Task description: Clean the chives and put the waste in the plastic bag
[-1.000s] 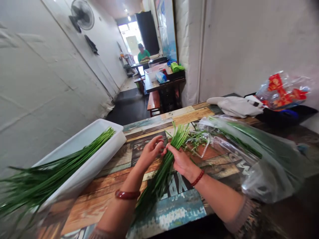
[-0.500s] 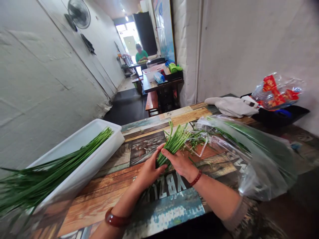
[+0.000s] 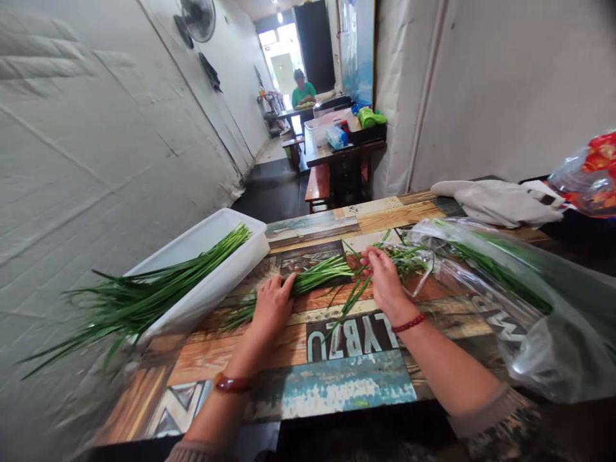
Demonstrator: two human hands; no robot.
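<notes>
L hand [image 3: 272, 303] lies palm-down over a bunch of green stalks [image 3: 322, 272], which sits mid-surface w/ its cut pale ends toward the R hand [image 3: 385, 282]; L fingers are curved over the stalks, but can't tell if that grip is pressed tight or just resting. R grip is pinched, thumb & fingertips together on a few loose blades [image 3: 355, 298] that hang down & L, nr the bunch's pale ends. Patchwork-wood surface [image 3: 346, 388] has big printed letters below the bunch. To the L, a white tub [image 3: 260, 246] holds more stalks [image 3: 192, 273], long leafy ends spilling over its near end. Just R of the R hand: small pile of scraps [image 3: 409, 258], then a clear plastic bag [image 3: 558, 366] w/ more greens inside. Behind the bag, a pale cloth item [image 3: 505, 202] & red-and-clear pkg [image 3: 599, 170], partly cut off by the frame edge. L wrist wears a reddish bangle [image 3: 233, 384], R a beaded bracelet [image 3: 408, 323]. Far back, a person in a green top [image 3: 303, 95] sits at another table.
</notes>
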